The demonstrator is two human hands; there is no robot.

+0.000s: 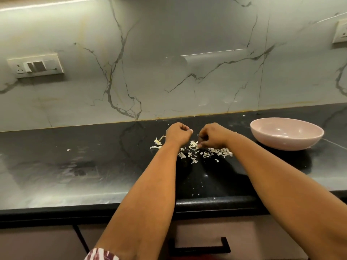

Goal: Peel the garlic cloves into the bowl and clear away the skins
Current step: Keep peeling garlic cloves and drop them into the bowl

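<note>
Pink bowl [287, 133] interior bare, garlic skins [204, 152] beside it

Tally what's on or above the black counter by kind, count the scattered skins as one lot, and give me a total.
Pink bowl: 1
Hands, left hand and right hand: 2
Garlic skins, one scattered lot: 1
Garlic stalk remnant: 1
Total: 5
The bowl's inside shows no cloves from this angle. Whether either curled hand holds a clove cannot be told.
</note>
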